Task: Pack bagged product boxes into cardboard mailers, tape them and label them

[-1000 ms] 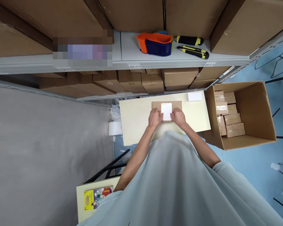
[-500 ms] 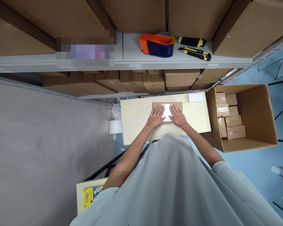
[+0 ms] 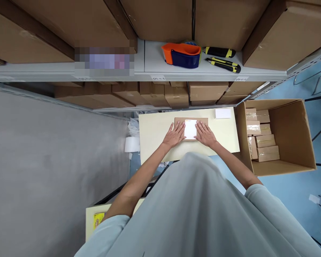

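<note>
A small flat cardboard box (image 3: 180, 120) lies on the cream table (image 3: 155, 142), with a white label (image 3: 190, 130) on its top face. My left hand (image 3: 174, 134) rests flat at the label's left side, fingers stretched out over the box. Opposite it, my right hand (image 3: 205, 134) lies flat with its fingertips at the label's right edge. Both hands are open and hold nothing. A stack of white labels or paper (image 3: 223, 113) sits at the table's back right corner.
Right of the table stands a large open carton (image 3: 291, 132) holding several small taped boxes (image 3: 266, 140). On the shelf (image 3: 155, 57) above are an orange and blue tape dispenser (image 3: 184, 56) and two utility knives (image 3: 223, 64). Brown boxes (image 3: 176, 96) line the lower shelf.
My hands have moved slightly apart, from over the label's sides toward its edges, so more of it shows. The box and label stay in place on the table.
</note>
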Available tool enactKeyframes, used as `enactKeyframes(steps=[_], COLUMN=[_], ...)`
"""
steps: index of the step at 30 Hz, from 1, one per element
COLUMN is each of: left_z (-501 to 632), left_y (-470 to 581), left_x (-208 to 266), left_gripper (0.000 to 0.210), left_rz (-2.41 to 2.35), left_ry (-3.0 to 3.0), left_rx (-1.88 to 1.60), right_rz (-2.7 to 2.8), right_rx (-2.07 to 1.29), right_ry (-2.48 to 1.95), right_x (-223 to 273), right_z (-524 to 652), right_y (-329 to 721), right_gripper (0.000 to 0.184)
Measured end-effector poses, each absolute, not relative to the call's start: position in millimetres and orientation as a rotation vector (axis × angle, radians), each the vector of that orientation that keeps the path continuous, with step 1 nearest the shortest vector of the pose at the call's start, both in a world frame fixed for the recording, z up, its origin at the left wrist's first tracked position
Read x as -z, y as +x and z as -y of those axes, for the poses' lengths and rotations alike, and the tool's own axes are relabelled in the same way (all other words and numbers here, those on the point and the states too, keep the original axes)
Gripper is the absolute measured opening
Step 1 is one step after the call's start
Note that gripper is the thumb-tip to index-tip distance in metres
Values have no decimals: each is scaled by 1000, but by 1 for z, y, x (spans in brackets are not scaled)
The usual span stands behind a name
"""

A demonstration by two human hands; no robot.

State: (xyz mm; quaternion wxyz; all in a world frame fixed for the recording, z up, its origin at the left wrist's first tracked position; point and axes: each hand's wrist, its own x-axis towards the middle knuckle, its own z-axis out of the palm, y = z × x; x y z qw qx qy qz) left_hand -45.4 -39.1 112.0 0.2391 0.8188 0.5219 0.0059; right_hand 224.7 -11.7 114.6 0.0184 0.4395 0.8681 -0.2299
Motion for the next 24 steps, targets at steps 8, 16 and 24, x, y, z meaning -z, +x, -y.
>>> enactKeyframes(steps=[8, 16, 24], left_z=[20, 21, 64], left_y=[-5, 2, 5], left_x=[-110, -107, -107], left_gripper=[76, 76, 75], left_rz=[-1563, -1624, -1656], left_ry=[2145, 2122, 2089], left_rx=[-83, -82, -48], right_rz=[-2642, -2638, -2617], right_rx=[750, 721, 709], right_ry=[1509, 1534, 1531], right_x=[-112, -111, -111], right_z=[10, 12, 37], right_y=[193, 192, 200], right_gripper=[72, 71, 70])
